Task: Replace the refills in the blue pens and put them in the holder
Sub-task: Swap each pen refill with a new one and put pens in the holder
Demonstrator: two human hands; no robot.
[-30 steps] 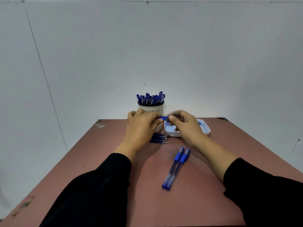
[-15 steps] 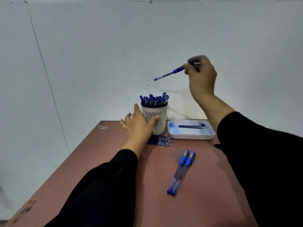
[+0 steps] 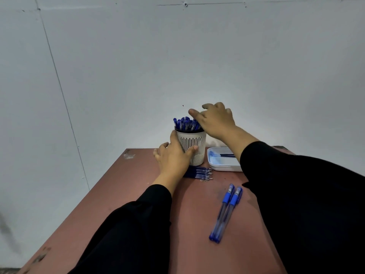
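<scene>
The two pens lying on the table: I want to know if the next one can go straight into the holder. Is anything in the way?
The holder is already packed with pens, and the right hand is over its mouth. The two pens lie unobstructed.

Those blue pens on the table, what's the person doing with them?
A person is sorting blue pens into a white slotted holder at the far edge of the table. The left hand grips the holder's side, steadying it, while the right hand hovers over the pens packed inside, fingers spread; it seems to hold nothing. Two pens lie nearer on the table, loose refills sit beside the holder, and a white tray holds one more.
</scene>
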